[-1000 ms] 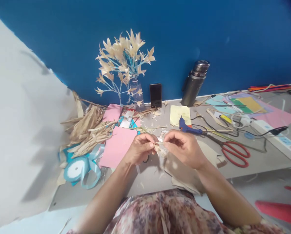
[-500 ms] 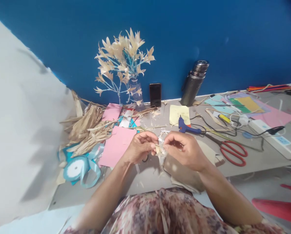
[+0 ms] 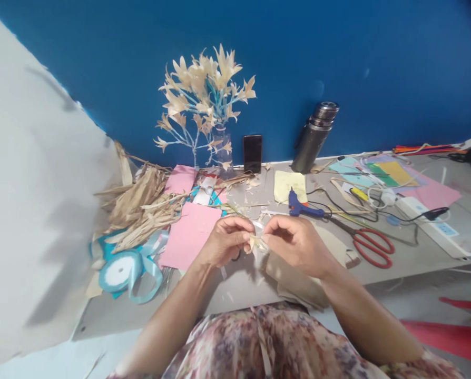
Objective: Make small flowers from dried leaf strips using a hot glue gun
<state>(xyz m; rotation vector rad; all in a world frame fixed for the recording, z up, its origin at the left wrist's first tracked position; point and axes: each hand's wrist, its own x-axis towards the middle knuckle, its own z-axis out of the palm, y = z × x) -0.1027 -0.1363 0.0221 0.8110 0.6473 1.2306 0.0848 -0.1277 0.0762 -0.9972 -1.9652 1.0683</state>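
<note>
Low over the front middle of the table, my left hand pinches a small cream flower of dried husk between thumb and fingers. From the other side, my right hand is closed, its thumb and fingertips at the flower's right edge; the exact part they grip is too small to make out. Beyond the hands, a bunch of similar husk flowers on blue-wrapped stems stands in a clear bottle. Left of my left hand lies pink paper.
Dried husks and a blue ribbon roll lie on the left. A blue glue gun, red-handled scissors and a white power strip with cables lie on the right. A phone and a flask stand by the wall.
My right fingertips have moved slightly along the flower, and its petals look more spread. My left hand keeps its hold. The whole view has shifted a little.
</note>
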